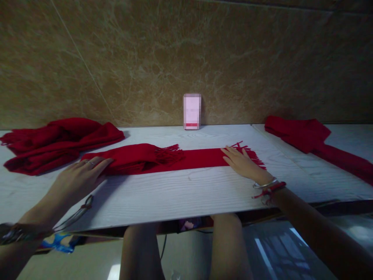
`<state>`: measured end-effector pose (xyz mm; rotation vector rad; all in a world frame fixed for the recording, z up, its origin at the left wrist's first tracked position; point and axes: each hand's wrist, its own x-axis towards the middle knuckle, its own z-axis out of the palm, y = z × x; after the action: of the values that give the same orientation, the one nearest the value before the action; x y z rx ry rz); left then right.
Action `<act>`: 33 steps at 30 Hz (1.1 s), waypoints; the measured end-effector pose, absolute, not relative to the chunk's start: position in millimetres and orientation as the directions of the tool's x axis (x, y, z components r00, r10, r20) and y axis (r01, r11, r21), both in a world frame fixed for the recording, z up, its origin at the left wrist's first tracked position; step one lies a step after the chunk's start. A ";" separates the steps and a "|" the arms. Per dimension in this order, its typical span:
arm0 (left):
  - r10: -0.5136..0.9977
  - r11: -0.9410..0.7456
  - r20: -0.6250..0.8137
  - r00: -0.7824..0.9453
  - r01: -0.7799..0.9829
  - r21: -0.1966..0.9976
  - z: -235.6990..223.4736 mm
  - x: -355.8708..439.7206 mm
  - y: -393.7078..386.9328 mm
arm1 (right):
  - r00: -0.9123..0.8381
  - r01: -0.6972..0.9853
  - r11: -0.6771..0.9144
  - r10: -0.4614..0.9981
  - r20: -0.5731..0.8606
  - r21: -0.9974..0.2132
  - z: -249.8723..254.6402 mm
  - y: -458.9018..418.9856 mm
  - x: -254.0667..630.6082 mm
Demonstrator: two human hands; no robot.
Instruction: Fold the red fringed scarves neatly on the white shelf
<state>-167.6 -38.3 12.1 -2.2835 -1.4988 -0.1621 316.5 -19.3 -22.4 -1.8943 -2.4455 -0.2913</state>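
A red fringed scarf (204,158) lies lengthwise on the white wood-grain table, its left part folded back over itself so that one fringe rests mid-length. My left hand (84,173), with a ring on one finger, lies on the folded left end, fingers extended over the cloth. Flat on the right end beside the other fringe is my right hand (240,161), fingers spread. Bracelets circle both wrists.
A second red cloth (64,142) is bunched at the left, and a long folded red cloth (300,134) lies at the right. A phone (192,111) leans upright against the brown marbled wall (186,50). The table's front edge (186,217) runs above my knees.
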 end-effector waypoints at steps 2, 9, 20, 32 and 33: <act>0.864 -0.338 0.292 0.411 0.901 -0.271 11.9 -166.6 -38.8 | -0.118 0.990 0.107 0.985 0.124 0.090 -28.0 -20.0 332.4; 0.882 -0.314 0.209 0.423 0.857 -0.409 23.2 -132.5 -33.3 | 0.132 0.991 -0.133 0.983 0.127 0.001 -21.7 -21.4 376.4; 0.721 -0.673 0.070 0.689 0.721 -0.164 28.8 36.6 1.1 | -0.389 0.897 0.431 0.876 0.286 -0.100 -20.6 -3.2 306.7; 0.685 -0.729 0.031 0.728 0.685 0.009 -15.0 56.1 25.5 | 0.095 0.995 -0.093 0.959 0.266 -0.018 -14.0 -14.7 401.1; 0.685 -0.728 0.024 0.728 0.685 0.015 -13.6 56.8 25.4 | 0.106 0.994 -0.105 0.949 0.295 -0.021 -9.3 -14.8 396.1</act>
<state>56.8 25.4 -13.6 -2.9247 -1.1597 -0.0440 396.1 -14.8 -9.3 -2.1654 -1.9433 -0.3062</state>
